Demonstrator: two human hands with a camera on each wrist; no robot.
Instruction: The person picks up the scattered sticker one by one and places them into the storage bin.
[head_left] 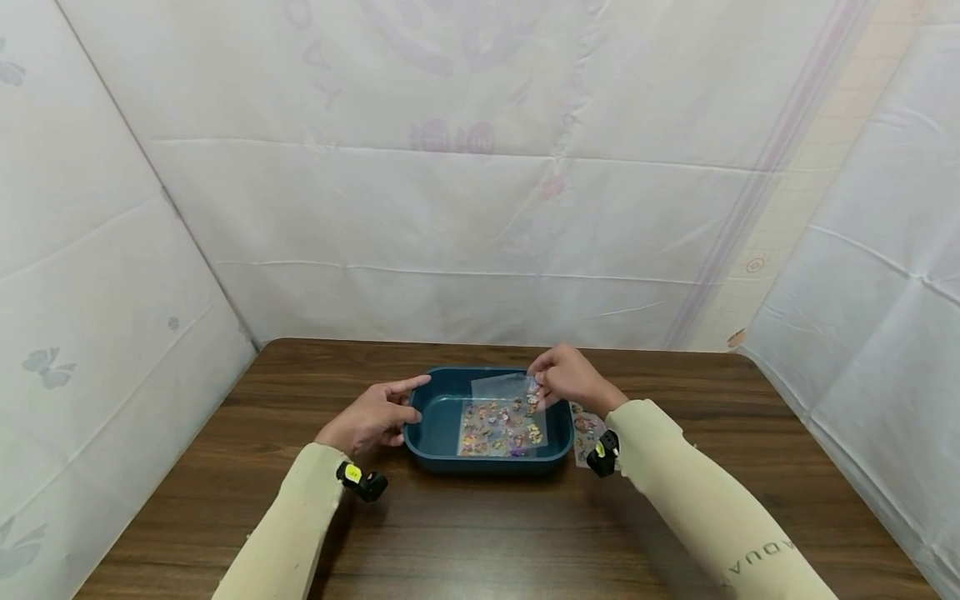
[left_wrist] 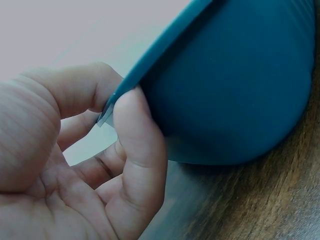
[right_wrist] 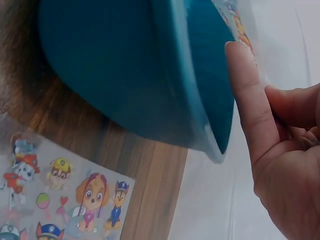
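Note:
A dark teal plastic basin [head_left: 491, 468] sits on the wooden table. My left hand [head_left: 367, 418] is at its left end; in the left wrist view, thumb and finger [left_wrist: 137, 125] pinch the basin's rim [left_wrist: 165, 45]. Above the right part of the basin, my right hand [head_left: 572, 379] pinches the upper corner of a clear sheet of cartoon stickers [head_left: 498, 427]. That sheet lies tilted inside the basin; whether several sheets overlap there, I cannot tell. Another sticker sheet [right_wrist: 92, 200], printed with cartoon puppies, lies on the table right of the basin, partly under my right wrist.
The brown wood-grain table [head_left: 480, 542] extends around the basin. White patterned sheeting [head_left: 450, 208] hangs behind it and on both sides. A black wrist camera [head_left: 363, 482] is strapped to the left sleeve and another wrist camera [head_left: 603, 455] to the right.

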